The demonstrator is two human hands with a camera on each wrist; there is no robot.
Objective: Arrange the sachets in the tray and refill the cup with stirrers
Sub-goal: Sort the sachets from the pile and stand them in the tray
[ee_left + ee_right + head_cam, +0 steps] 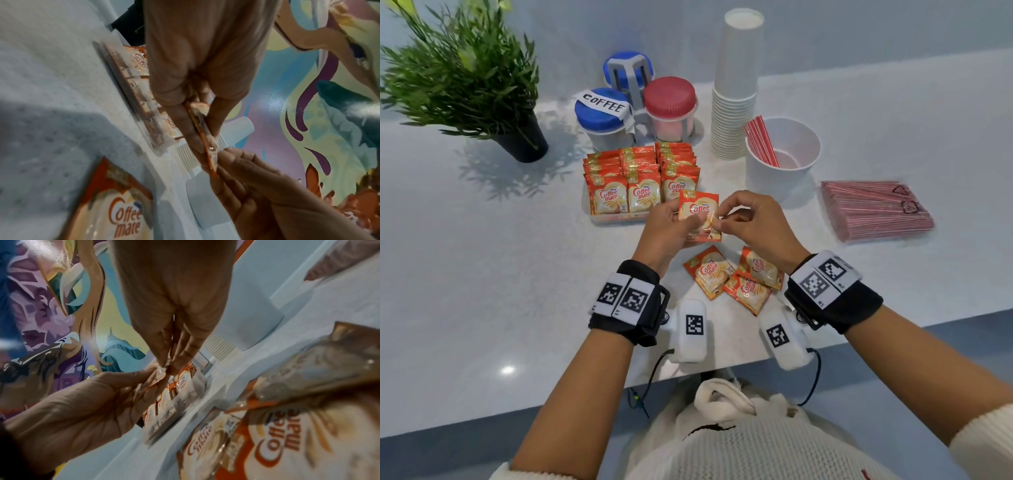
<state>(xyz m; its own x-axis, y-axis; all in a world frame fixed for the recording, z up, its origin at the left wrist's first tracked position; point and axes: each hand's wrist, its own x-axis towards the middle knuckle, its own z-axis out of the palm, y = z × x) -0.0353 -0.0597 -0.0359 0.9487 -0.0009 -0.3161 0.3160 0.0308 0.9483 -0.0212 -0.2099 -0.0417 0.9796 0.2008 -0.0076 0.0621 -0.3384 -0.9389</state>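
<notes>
A sachet (698,214) is being held above the counter (482,274), just near of the tray (599,217), by both hands. It is being gripped by the left hand (666,228) from its left side, thumb across the front, and its right edge is being pinched between the thumb and fingertips of the right hand (751,222). In the wrist views the packet is being seen edge-on, caught between fingers from both sides.

The tray is being filled with upright sachets in three rows; the left and middle rows reach the near end, while room seems to be left at the near end of the right row. Three loose sachets (732,277) are lying flat on the counter near the wrists, overlapping one another.

The step in hand is judged to be the slotting of this sachet into the right row. It is best kept upright with its printed face toward the near side, matching the others, and lowered behind the tray's near lip without the standing packets being tipped. One hand may be freed to steady the row.

The cup (782,157), right of the tray, is holding only a few stirrers (762,140); the stirrer pack (876,210) is lying untouched at far right.
</notes>
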